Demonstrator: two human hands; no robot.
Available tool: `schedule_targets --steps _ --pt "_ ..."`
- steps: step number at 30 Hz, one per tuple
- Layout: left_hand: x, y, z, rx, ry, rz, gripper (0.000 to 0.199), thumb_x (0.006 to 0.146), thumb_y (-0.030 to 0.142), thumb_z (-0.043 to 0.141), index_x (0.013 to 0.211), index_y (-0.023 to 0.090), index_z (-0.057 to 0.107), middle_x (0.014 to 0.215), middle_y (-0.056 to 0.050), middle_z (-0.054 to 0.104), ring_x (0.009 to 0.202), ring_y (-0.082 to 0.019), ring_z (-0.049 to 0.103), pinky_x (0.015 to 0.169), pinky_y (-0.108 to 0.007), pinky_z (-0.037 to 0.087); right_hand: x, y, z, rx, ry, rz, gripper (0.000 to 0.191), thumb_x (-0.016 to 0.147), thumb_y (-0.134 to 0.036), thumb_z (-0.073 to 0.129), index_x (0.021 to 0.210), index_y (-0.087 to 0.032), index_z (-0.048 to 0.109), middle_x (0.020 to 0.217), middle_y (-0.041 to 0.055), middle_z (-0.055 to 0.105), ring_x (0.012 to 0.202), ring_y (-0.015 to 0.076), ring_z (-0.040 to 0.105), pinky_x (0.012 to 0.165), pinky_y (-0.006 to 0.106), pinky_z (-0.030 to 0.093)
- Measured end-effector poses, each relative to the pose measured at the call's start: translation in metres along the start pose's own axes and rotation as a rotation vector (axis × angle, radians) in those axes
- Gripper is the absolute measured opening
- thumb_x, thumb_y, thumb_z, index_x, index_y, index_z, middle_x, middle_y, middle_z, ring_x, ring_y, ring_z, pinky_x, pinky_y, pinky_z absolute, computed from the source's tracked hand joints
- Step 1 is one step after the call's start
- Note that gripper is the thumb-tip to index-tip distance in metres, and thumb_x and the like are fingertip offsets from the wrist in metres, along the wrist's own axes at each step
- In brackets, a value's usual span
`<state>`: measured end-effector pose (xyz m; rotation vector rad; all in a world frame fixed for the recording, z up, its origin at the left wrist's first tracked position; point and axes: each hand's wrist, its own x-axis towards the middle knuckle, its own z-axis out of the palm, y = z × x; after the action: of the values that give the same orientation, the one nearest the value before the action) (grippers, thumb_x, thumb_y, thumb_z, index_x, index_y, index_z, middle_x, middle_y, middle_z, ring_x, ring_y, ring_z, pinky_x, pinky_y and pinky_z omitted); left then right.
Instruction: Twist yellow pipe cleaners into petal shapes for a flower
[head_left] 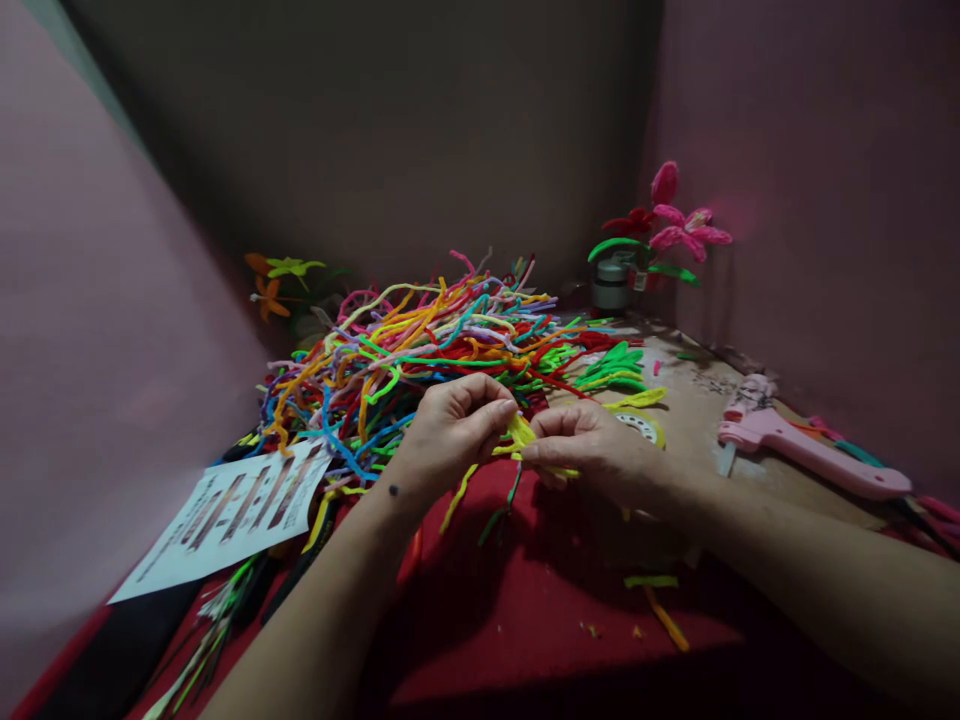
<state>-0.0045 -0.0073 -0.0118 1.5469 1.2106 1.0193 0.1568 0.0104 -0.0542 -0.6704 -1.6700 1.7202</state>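
My left hand [466, 425] and my right hand [581, 445] meet in the middle of the view, both pinching a yellow pipe cleaner piece [519, 432] that looks bent or bunched together. My left thumb and index finger close on its upper end. The right fingers grip its lower right side, where a yellow end pokes out. Beneath the hands lie a loose yellow strand [459, 498] and a thin dark green piece [495, 520]. Just behind is a big tangled heap of pipe cleaners [420, 350] in many colours. My fingers partly hide the held piece.
A pink glue gun [817, 455] lies on a tan board [694, 410] at right, near a roll of tape [641, 430]. Pink flowers [686, 230] stand at the back right, orange ones [270, 297] at left. A printed sheet [232, 510] rests on the red cloth [450, 640].
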Motion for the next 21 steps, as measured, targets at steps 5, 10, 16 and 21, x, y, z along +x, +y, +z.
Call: schedule_targets --steps 5,10,16,21 --pt "-0.001 -0.004 0.008 0.278 0.169 0.147 0.012 0.074 0.023 0.053 0.065 0.015 0.054 0.052 0.004 0.049 0.045 -0.006 0.041 0.046 -0.018 0.034 -0.001 -0.002 0.003 -0.010 0.033 -0.010 0.022 0.071 -0.022 0.057 0.052 -0.015 0.049 0.047 -0.0040 0.044 0.045 0.0065 0.036 0.047 0.023 0.026" --pt "-0.002 -0.006 0.008 0.419 0.287 0.258 0.013 0.072 0.025 0.054 0.065 0.016 0.058 0.060 0.000 0.057 0.054 -0.009 0.047 0.052 -0.020 0.036 -0.002 -0.005 0.005 -0.014 0.120 0.009 0.022 0.067 -0.022 0.059 0.050 -0.015 0.047 0.045 -0.0055 0.039 0.043 0.0057 0.031 0.045 0.023 0.022" --pt "0.002 -0.006 0.005 -0.122 -0.089 -0.073 0.021 0.072 0.035 0.057 0.072 0.014 0.056 0.048 0.005 0.043 0.038 -0.004 0.028 0.037 -0.018 0.020 -0.002 -0.005 0.005 0.022 0.135 0.005 0.020 0.066 -0.021 0.058 0.050 -0.015 0.047 0.046 -0.0054 0.040 0.044 0.0055 0.031 0.045 0.023 0.022" --pt "0.000 -0.013 0.016 0.207 0.216 0.116 0.016 0.068 0.027 0.061 0.061 0.014 0.060 0.056 0.000 0.056 0.052 -0.008 0.045 0.048 -0.019 0.035 0.000 -0.001 0.006 0.043 0.158 0.024 0.018 0.064 -0.019 0.057 0.050 -0.015 0.047 0.044 -0.0066 0.037 0.041 0.0048 0.028 0.043 0.023 0.020"
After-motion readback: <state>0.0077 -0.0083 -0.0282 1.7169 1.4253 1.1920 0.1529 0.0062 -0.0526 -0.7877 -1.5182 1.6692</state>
